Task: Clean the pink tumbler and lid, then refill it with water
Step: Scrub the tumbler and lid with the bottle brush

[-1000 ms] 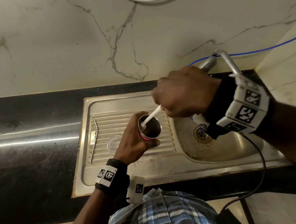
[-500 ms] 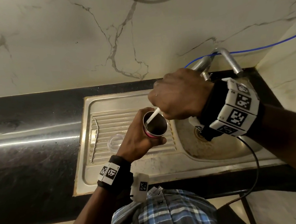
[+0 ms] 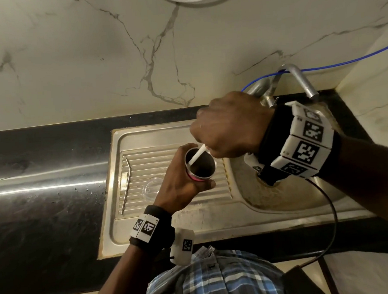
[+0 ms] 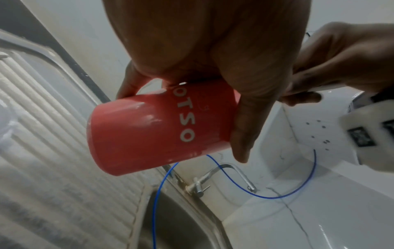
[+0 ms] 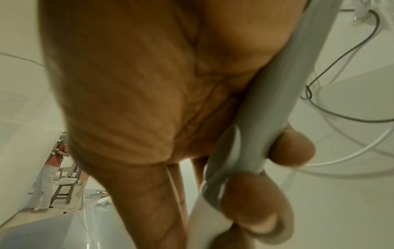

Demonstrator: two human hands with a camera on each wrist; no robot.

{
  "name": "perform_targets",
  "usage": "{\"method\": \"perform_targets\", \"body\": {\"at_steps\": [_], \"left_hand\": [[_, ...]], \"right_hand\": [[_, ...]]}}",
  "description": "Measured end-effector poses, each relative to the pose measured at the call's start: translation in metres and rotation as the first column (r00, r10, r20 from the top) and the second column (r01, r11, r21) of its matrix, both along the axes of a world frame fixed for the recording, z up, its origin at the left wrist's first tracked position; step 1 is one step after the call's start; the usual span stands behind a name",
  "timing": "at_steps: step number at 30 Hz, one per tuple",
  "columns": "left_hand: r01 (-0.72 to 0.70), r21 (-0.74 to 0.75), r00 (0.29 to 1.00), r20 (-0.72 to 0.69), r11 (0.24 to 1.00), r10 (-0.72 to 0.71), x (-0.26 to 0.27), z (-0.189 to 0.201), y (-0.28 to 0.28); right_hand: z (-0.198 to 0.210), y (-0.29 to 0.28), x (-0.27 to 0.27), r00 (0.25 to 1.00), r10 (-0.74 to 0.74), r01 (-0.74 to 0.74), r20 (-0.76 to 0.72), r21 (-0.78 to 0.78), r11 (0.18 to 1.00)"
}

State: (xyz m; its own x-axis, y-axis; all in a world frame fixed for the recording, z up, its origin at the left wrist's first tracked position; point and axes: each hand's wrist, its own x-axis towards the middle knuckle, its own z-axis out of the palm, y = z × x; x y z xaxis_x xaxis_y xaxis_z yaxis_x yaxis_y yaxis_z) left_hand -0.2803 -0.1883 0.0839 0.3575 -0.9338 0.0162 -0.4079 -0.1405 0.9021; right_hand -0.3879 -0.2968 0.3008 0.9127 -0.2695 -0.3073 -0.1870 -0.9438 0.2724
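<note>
Closest to the camera, at the bottom centre of the head view, a plaid shirt (image 3: 217, 279) fills the edge of the frame. Just above it the left hand (image 3: 179, 181) rises from the lower middle, fingers and thumb wrapped round the pink tumbler (image 3: 200, 167), which it holds tilted, mouth up, over the ribbed drainboard (image 3: 168, 193) near frame centre; that tilt likely opens the mouth toward the other hand and lets drips fall on steel. From the right side the right hand (image 3: 230, 126) comes in above the cup, fingers curled tight on the pale handle of a bottle brush (image 3: 197, 157), whose shaft slants down into the dark interior, apparently to scrub the inner wall. The brush head is hidden inside the cup, and whether there is water or soap in it I cannot tell.

Left of the tumbler, a clear lid (image 3: 151, 188) lies on the ridges, faint and partly covered by the left hand. Further left lies a bent metal straw (image 3: 126, 185). At right, the sink basin (image 3: 282, 198) has its drain largely hidden behind the wrist rig. Beyond, in the upper right, the tap (image 3: 298, 81) stands partly blocked by the right hand, with a blue tube (image 3: 353, 61) trailing along the marble wall.
</note>
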Motion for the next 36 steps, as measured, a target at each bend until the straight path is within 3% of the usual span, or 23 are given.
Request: {"method": "perform_targets", "body": {"at_steps": [13, 20, 31, 36], "left_hand": [[-0.054, 0.017, 0.998, 0.014, 0.998, 0.053, 0.009, -0.018, 0.008], [-0.019, 0.02, 1.0, 0.004, 1.0, 0.019, -0.005, -0.007, -0.006], [-0.071, 0.01, 0.996, 0.057, 0.997, 0.071, 0.017, -0.023, 0.003], [-0.045, 0.011, 0.999, 0.018, 0.999, 0.045, 0.009, -0.017, -0.006]], "right_hand": [[0.024, -0.001, -0.017, 0.999, 0.018, -0.016, 0.045, -0.054, 0.998], [-0.002, 0.013, -0.007, 0.999, 0.039, -0.039, -0.018, -0.019, 0.999], [0.034, 0.011, -0.023, 0.998, 0.05, -0.048, 0.032, -0.069, 0.996], [0.018, 0.022, -0.016, 0.998, 0.06, -0.06, 0.012, -0.012, 0.998]]}}
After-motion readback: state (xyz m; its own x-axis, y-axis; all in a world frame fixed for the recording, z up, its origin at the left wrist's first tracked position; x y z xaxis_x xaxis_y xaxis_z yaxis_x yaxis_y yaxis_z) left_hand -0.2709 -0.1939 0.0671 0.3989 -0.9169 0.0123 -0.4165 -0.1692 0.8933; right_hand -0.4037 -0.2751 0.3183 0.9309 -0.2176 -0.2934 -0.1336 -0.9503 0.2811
